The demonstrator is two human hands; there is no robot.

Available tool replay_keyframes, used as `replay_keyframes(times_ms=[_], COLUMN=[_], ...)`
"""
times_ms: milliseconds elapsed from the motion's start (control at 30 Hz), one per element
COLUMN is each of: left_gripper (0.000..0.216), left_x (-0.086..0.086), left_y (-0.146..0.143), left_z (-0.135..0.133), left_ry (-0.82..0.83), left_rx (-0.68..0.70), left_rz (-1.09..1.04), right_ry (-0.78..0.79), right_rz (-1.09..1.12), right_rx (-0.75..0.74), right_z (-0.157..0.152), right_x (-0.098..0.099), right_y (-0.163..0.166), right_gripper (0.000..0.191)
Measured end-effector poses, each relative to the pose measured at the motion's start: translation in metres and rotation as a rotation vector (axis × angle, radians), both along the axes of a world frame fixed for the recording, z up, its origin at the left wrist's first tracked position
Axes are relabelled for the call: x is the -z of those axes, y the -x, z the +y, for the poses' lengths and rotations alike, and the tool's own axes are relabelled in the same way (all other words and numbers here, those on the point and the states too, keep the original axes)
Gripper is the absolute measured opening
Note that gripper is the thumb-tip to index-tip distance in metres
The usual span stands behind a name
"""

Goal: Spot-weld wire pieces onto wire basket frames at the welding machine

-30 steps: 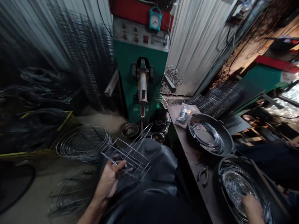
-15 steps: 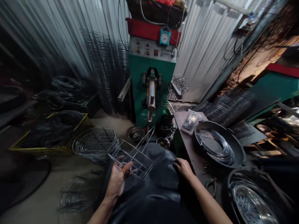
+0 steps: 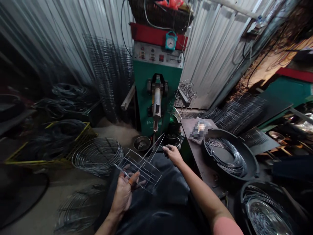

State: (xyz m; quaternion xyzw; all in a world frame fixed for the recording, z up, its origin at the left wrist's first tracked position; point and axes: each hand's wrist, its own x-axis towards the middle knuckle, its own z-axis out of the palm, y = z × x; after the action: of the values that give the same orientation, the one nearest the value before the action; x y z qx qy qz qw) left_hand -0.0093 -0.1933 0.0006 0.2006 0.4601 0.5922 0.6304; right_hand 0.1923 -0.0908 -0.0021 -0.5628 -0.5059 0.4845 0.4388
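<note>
gripping the wire frame above a dark apron, the left hand wraps its fingers closed around the lower wires. the right hand pinches narrow at the frame's long upper wires; i cannot tell if it holds them. a wire coil lies just left, a steel bowl ahead, before a green machine. a black pan sits on the bench to the right.

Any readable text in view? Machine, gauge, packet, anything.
Green sheet-metal machine body, lower front: "佛", the characters after it too blurred to read.
White control panel: labels too small to read.
Teal round dial gauge: numbers too small to read.
Plastic packet: pixelated, unreadable.
</note>
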Motion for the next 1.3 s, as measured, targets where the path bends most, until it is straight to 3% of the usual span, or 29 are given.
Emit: replay_keyframes(times_ms=[567,900,1100,1300], left_gripper=[0.063,0.063,0.055,0.054], left_x=[0.003,0.011,0.018,0.009], left_y=[0.001,0.008,0.008,0.002], left_z=[0.021,0.041,0.062,0.07], left_ry=[0.087,0.132,0.113,0.115], left_rx=[0.004,0.012,-0.008,-0.009], left_rz=[-0.074,-0.151,-0.168,-0.172], right_ry=[-0.123,-0.068,-0.05,-0.033], right_rz=[0.278,0.392,0.339,0.372], right_rx=[0.048,0.124,0.136,0.125], right_z=[0.028,0.055,0.078,0.087], right_x=[0.003,0.016,0.018,0.011], right_y=[0.021,0.033,0.033,0.034], right_gripper=[0.032,0.031,0.03,0.028])
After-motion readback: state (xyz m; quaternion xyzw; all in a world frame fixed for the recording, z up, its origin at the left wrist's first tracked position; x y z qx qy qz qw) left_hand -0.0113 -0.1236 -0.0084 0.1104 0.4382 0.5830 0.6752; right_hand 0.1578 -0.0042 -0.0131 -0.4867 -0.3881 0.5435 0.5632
